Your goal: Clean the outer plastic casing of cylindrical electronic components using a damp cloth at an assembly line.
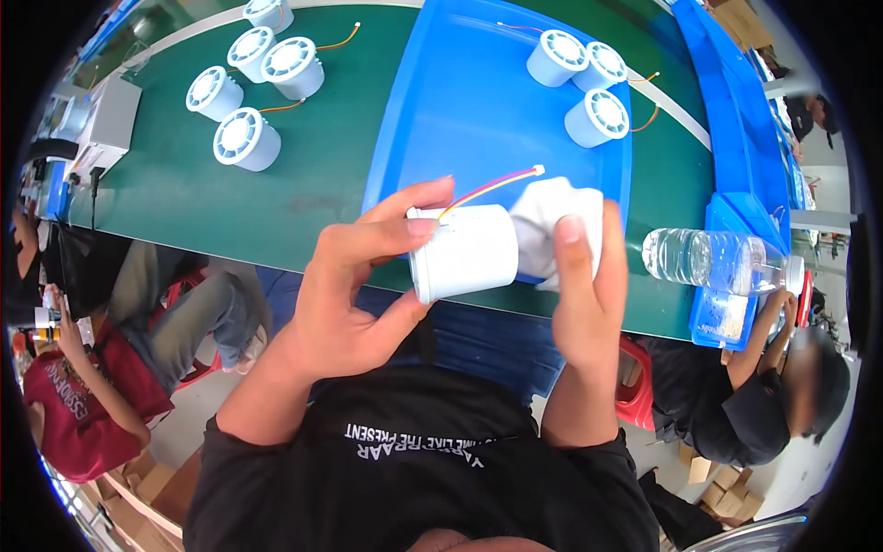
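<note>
- Seen from above, a person's left hand (336, 313) holds a white cylinder (474, 253) on its side, out in front of the chest and near the close edge of a green table (331, 175).
- The left fingers (379, 241) are clamped around the cylinder's left end: the index finger presses the upper side near the rim, the thumb meets the rim from below, and the cylinder's right end points toward the other hand.
- Thin coloured wires (492, 189) leave the cylinder near the index fingertip and slant up to the right, ending in a small white connector (539, 170).
- The right hand (589, 308) grips a crumpled white cloth (543, 225), thumb in front; its other fingers are mostly hidden.
- The cloth is right beside the cylinder's right end; whether they touch, I cannot tell.
- Beyond the hands, a blue tray (460, 110) bears three similar cylinders (589, 124) with slotted tops.
- Five more slotted units (260, 143) stand on the table to the left.
- A clear bottle (704, 259) lies to the right.
</note>
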`<state>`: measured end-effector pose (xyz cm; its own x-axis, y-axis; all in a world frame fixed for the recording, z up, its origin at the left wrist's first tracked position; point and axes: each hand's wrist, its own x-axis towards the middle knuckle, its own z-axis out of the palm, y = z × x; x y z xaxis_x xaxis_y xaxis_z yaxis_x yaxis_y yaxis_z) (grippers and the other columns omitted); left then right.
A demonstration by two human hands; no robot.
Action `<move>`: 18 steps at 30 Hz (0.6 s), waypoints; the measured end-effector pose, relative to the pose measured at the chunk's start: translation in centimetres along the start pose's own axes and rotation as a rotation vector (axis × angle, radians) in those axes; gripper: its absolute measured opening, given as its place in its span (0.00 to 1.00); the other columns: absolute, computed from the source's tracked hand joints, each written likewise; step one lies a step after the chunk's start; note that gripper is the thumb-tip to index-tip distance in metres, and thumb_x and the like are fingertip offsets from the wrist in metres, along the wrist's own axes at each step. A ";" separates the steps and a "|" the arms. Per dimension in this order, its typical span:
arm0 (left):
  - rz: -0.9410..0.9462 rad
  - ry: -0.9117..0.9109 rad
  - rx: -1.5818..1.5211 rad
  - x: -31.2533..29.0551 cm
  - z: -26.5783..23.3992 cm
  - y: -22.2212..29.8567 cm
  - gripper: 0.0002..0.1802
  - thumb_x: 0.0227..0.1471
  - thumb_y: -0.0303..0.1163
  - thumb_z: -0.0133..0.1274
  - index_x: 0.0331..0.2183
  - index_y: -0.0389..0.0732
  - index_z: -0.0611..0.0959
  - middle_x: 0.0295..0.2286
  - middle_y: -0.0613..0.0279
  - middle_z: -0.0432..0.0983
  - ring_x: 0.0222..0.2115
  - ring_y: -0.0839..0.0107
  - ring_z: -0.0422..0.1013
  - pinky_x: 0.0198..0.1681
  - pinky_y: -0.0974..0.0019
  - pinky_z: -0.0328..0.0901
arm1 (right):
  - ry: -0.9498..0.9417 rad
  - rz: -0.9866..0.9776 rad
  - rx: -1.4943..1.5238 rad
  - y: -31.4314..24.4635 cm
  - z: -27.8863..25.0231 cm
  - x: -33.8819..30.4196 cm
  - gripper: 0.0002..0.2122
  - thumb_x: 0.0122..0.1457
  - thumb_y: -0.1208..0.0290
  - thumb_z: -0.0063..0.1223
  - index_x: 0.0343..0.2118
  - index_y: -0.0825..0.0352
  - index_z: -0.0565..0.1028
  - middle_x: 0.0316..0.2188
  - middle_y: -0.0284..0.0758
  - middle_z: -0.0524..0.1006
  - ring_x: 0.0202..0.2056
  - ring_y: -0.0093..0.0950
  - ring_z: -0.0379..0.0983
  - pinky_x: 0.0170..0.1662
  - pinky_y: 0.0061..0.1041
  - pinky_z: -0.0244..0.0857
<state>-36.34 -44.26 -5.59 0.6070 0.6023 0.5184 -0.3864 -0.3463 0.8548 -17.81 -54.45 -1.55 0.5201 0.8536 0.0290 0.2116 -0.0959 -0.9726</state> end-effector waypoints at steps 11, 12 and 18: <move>0.132 -0.109 0.493 0.2 -1.1 1.0 0.31 0.42 0.15 0.61 0.49 0.51 0.78 0.56 0.44 0.66 0.50 0.47 0.72 0.44 0.59 0.74 | -0.334 -0.184 0.221 0.9 1.1 -2.0 0.13 0.68 0.67 0.45 0.46 0.72 0.70 0.37 0.36 0.71 0.34 0.23 0.67 0.39 0.24 0.62; 0.132 -0.108 0.491 0.2 -1.0 1.1 0.31 0.42 0.15 0.61 0.49 0.51 0.78 0.56 0.44 0.66 0.50 0.47 0.72 0.44 0.59 0.74 | -0.280 -0.227 0.200 1.0 1.3 -2.1 0.12 0.68 0.67 0.46 0.45 0.72 0.70 0.36 0.37 0.71 0.33 0.23 0.66 0.38 0.24 0.61; -0.540 0.061 -0.361 0.7 -0.4 4.0 0.35 0.47 0.20 0.64 0.56 0.35 0.70 0.54 0.45 0.69 0.49 0.62 0.74 0.49 0.63 0.71 | -0.047 -0.618 -0.174 2.1 2.0 -2.0 0.07 0.60 0.78 0.50 0.41 0.71 0.72 0.37 0.41 0.74 0.32 0.32 0.69 0.38 0.29 0.61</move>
<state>-37.71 -44.98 -1.79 0.7446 0.6674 0.0072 -0.2541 0.2735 0.9277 -20.07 -55.38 -4.12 0.2229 0.7990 0.5584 0.5938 0.3430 -0.7278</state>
